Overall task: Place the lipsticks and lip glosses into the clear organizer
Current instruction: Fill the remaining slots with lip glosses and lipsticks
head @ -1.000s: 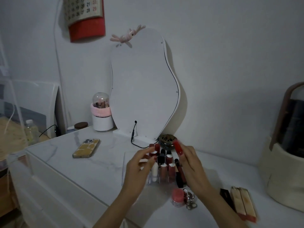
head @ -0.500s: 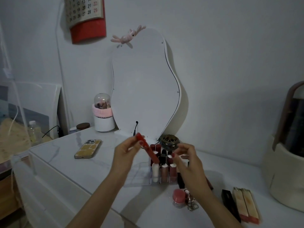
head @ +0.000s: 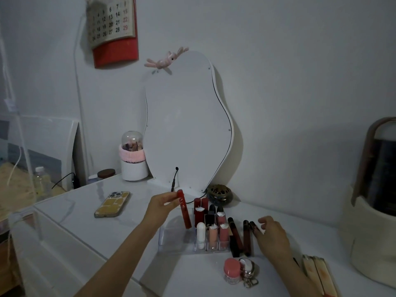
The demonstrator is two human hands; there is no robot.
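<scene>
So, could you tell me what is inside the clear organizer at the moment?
The clear organizer holds upright lipsticks and glosses on its right side: a white tube, two pink ones, dark red ones behind. Its left compartments look empty. Back-row bases are hidden.

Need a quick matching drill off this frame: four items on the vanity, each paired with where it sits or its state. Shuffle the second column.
Items:
1. red lip gloss tube
2. phone
3. pink-lidded jar
4. white tube

Places/states:
A. standing in a front slot of the clear organizer
B. held in the left hand
C. lying flat, left of the organizer
D. on the tabletop in front of the organizer

Pairs: 1-B, 2-C, 3-D, 4-A
</scene>
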